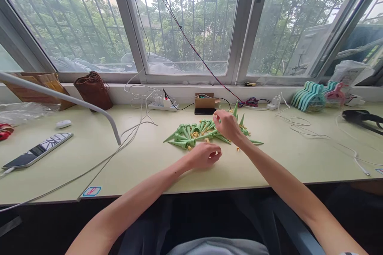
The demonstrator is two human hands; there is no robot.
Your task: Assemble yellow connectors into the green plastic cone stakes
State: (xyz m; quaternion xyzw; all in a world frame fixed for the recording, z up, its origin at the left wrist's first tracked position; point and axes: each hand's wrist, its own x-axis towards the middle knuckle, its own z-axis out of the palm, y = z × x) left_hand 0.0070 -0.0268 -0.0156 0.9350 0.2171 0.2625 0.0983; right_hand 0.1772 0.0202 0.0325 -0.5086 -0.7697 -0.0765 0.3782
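A pile of green plastic plant-watering spikes [182, 142] with small yellow-orange parts among them lies on the pale table. My right hand [226, 124] is over the right side of the pile, its fingers drawn together; whatever they may hold is too small to make out. Just in front of the pile, my left hand [206, 155] rests low at the table with its fingers curled in, and I cannot see what is inside them. Some spikes stand point-up beyond my right hand, while others lie on their sides.
Behind the pile, a phone [205, 111] leans by a small cardboard box [206, 99]. A power strip [163, 104] and loose cables [140, 123] are to the left, near another phone [37, 150]. Turquoise hangers [308, 97] and a black strap-like object [363, 118] sit right.
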